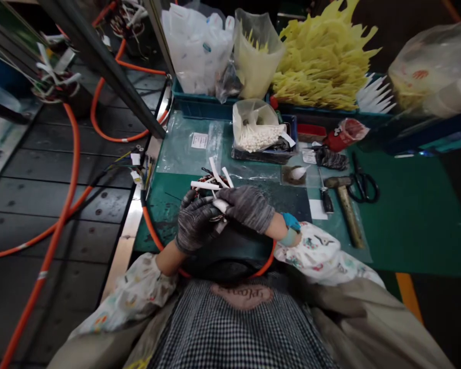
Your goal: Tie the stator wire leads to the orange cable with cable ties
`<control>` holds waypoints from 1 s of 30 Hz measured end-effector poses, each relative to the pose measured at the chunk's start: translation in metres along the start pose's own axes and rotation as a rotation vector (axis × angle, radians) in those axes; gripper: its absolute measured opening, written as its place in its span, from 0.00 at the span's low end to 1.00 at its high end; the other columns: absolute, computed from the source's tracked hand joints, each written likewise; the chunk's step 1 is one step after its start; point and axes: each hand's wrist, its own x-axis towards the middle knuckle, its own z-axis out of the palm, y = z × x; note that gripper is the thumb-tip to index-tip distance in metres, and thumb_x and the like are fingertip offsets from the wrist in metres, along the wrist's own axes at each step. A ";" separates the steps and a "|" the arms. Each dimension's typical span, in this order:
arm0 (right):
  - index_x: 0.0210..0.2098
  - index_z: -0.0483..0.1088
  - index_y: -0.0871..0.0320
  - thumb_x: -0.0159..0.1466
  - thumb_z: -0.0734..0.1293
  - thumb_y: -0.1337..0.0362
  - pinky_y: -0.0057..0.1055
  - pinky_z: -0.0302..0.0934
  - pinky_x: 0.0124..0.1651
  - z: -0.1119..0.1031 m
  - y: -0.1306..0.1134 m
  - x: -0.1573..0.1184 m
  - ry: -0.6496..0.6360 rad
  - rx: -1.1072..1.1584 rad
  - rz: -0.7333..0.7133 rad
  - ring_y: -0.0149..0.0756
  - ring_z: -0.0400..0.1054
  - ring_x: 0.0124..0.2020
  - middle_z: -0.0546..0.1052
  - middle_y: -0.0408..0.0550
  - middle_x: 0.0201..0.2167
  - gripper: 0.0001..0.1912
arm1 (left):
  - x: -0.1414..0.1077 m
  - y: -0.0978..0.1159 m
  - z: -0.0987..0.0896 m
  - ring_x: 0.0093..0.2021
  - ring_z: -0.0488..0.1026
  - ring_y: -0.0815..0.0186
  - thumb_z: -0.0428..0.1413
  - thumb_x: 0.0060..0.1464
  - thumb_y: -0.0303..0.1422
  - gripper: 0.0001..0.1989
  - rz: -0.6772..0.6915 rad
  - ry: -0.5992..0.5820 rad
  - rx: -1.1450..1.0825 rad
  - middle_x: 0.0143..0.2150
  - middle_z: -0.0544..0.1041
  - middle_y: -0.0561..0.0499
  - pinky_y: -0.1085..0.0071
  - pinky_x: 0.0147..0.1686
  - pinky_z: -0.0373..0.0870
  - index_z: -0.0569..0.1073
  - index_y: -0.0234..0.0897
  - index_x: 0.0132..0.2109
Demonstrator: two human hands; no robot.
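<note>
Wire bundle is sitting at the green bench right in front of the wearer, just past & between both gloved hands, w/ white sleeves sticking out at diff. angles. R hand is pinching its fingertips on a white piece at the bundle's near side. L hand is curling against the bundle from the other side, fingers close to that same piece; can't tell if they're gripping, b/c the gloves are hiding the contact. Good handling is prob. depending on the L hand steadying the bundle while the R is working gently, w/o tugging the wires. White sleeves are crowding the fingers (easy to snag in knit gloves), so keeping them fanned outward is likely helping. Orange cable is looping past the lap; leaving it slack is prob. sparing the bundle a pull. Hammer & scissors are lying well apart, off to the right.
</note>
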 end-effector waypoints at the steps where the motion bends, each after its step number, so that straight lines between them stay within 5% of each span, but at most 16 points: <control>1: 0.44 0.83 0.55 0.73 0.70 0.56 0.43 0.76 0.51 -0.003 -0.001 -0.001 0.026 0.067 -0.004 0.47 0.81 0.42 0.87 0.51 0.41 0.11 | -0.001 0.000 0.002 0.51 0.84 0.60 0.62 0.65 0.40 0.06 0.012 0.008 0.001 0.45 0.88 0.54 0.51 0.74 0.62 0.82 0.47 0.42; 6: 0.46 0.84 0.50 0.74 0.69 0.54 0.43 0.78 0.54 -0.018 -0.004 -0.011 -0.016 0.431 0.002 0.44 0.83 0.46 0.88 0.46 0.45 0.12 | -0.004 -0.003 0.006 0.56 0.83 0.60 0.63 0.64 0.37 0.09 0.057 0.048 -0.022 0.54 0.87 0.53 0.52 0.75 0.61 0.82 0.48 0.51; 12: 0.42 0.82 0.52 0.67 0.73 0.61 0.39 0.78 0.50 -0.019 0.006 -0.012 0.026 0.324 -0.022 0.40 0.82 0.42 0.87 0.44 0.41 0.06 | 0.000 0.001 -0.003 0.55 0.84 0.64 0.59 0.70 0.41 0.08 0.014 -0.038 -0.033 0.50 0.88 0.59 0.55 0.77 0.59 0.81 0.46 0.43; 16: 0.43 0.83 0.51 0.67 0.72 0.62 0.41 0.78 0.51 -0.016 0.011 -0.011 0.050 0.278 -0.026 0.40 0.82 0.42 0.87 0.44 0.41 0.07 | 0.004 0.004 -0.005 0.54 0.84 0.66 0.57 0.71 0.41 0.09 0.012 0.020 -0.074 0.50 0.88 0.60 0.58 0.76 0.61 0.80 0.46 0.43; 21: 0.44 0.83 0.49 0.68 0.72 0.60 0.45 0.78 0.52 -0.013 0.014 -0.013 0.032 0.272 -0.039 0.45 0.83 0.43 0.87 0.45 0.43 0.07 | 0.002 -0.001 -0.003 0.54 0.84 0.62 0.62 0.68 0.38 0.04 0.039 -0.025 -0.079 0.49 0.87 0.58 0.52 0.77 0.60 0.80 0.47 0.42; 27: 0.42 0.83 0.49 0.69 0.71 0.59 0.44 0.77 0.53 -0.008 0.024 -0.025 -0.117 0.170 -0.230 0.44 0.81 0.47 0.87 0.47 0.47 0.07 | -0.001 -0.004 -0.002 0.53 0.84 0.63 0.63 0.67 0.40 0.07 0.031 -0.037 -0.073 0.50 0.88 0.57 0.52 0.77 0.59 0.81 0.49 0.50; 30: 0.44 0.82 0.51 0.72 0.73 0.56 0.39 0.76 0.50 -0.008 0.027 -0.035 -0.126 0.161 -0.124 0.41 0.81 0.42 0.86 0.47 0.42 0.08 | 0.000 -0.005 -0.002 0.53 0.84 0.62 0.63 0.66 0.41 0.07 0.004 -0.057 -0.113 0.50 0.88 0.56 0.52 0.78 0.58 0.82 0.49 0.49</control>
